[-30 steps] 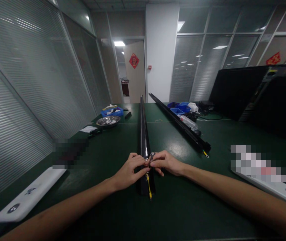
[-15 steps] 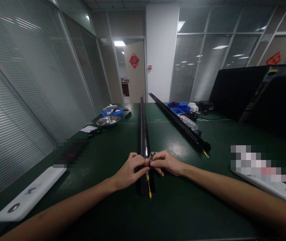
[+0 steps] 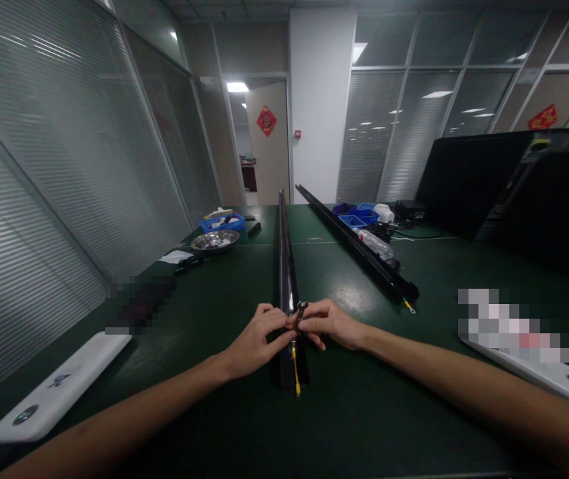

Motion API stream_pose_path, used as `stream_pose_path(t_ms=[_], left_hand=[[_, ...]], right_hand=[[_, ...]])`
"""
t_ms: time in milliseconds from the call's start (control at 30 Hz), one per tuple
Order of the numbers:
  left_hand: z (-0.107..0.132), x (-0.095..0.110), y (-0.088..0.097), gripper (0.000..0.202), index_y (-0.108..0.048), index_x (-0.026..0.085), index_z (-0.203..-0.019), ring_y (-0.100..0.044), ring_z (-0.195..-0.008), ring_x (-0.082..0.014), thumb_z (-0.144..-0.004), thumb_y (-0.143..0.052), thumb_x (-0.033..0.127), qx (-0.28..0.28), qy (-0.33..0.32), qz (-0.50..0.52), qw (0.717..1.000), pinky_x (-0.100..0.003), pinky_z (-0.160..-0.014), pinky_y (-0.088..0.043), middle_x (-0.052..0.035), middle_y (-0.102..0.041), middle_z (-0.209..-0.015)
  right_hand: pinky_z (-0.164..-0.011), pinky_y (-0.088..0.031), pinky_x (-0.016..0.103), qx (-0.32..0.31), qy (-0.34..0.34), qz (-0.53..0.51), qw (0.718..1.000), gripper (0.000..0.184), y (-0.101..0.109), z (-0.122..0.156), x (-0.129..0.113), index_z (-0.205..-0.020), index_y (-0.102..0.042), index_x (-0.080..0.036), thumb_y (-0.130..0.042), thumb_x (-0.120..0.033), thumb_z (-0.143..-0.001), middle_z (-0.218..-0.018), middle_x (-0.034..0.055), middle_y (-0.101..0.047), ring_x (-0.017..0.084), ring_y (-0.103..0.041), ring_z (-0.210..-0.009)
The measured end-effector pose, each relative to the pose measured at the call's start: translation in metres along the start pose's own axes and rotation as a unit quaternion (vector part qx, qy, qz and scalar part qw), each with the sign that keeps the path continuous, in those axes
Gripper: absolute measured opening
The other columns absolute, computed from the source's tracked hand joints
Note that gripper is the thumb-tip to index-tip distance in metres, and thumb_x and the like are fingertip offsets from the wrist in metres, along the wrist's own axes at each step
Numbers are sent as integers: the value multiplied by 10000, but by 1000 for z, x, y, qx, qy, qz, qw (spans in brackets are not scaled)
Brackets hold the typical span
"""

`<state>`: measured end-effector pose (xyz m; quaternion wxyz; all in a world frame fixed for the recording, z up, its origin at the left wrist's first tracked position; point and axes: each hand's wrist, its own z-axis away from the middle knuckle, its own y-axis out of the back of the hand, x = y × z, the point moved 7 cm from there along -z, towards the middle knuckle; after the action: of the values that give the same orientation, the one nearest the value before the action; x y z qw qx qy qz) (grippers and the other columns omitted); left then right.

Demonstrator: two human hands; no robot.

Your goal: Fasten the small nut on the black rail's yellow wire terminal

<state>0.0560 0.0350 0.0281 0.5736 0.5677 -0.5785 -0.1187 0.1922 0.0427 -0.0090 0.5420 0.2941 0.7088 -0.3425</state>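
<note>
A long black rail (image 3: 284, 259) lies lengthwise down the middle of the green table (image 3: 354, 412), its near end close to me. A yellow wire (image 3: 294, 369) runs out of that near end. My left hand (image 3: 257, 339) and my right hand (image 3: 329, 322) meet over the rail, fingertips pinched together. Between them they hold a small dark metal fitting (image 3: 301, 309) at the top of the yellow wire. The fingers of both hands are closed around it.
A second black rail (image 3: 359, 246) lies at an angle to the right, a yellow-tipped wire at its near end. A steel bowl (image 3: 215, 240) and blue bins (image 3: 359, 214) sit farther back. White panels (image 3: 58, 386) lie at the left and right edges. Large black panels (image 3: 514, 179) stand at the right.
Almost nothing has moved. The small fitting between my fingertips has turned slightly and looks darker; both hands stay in place over the rail.
</note>
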Motion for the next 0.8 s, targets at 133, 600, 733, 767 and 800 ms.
stream_pose_path(t_ms=[133,600,733,767,800], left_hand=[[0,0,0,145,-650,207,-1012,-612,-999,-185,-1051,-530,277,2,1,-2,1000,-363,-979,-334,-9,-704,-1034],[0,-2,-1,132,-654,204,-1021,-610,-1012,-186,-1048,-542,268,-1,0,1,1000,-363,-992,-319,-12,-706,-1041],[0,-2,-1,106,-646,203,-1009,-606,-1011,-182,-1038,-571,272,1,0,-2,1000,-359,-992,-307,0,-698,-1024],[0,-2,-1,105,-643,203,-1008,-605,-1012,-181,-1037,-573,276,1,1,-2,1000,-358,-992,-306,2,-697,-1022],[0,-2,-1,104,-641,203,-1008,-604,-1012,-180,-1037,-574,278,1,1,-1,1000,-357,-991,-306,3,-696,-1025]], right_hand=[[-412,-460,161,-1,-2,-3,1000,305,-1,0,-1,-1041,-783,-106,-810,-345,-853,-659,-33,-605,54,-515,-463],[-411,-482,158,4,8,-5,1000,235,1,0,0,-956,-795,-108,-828,-308,-837,-762,-6,-627,47,-543,-474],[-406,-476,161,2,9,-1,1000,257,3,-1,5,-988,-797,-110,-819,-324,-847,-751,-1,-639,52,-545,-476],[-409,-477,164,1,8,0,1000,253,3,-1,5,-980,-797,-109,-816,-326,-851,-765,3,-641,53,-547,-479],[-410,-476,167,1,8,1,1000,248,3,-1,5,-970,-798,-107,-814,-326,-854,-772,4,-638,52,-547,-479]])
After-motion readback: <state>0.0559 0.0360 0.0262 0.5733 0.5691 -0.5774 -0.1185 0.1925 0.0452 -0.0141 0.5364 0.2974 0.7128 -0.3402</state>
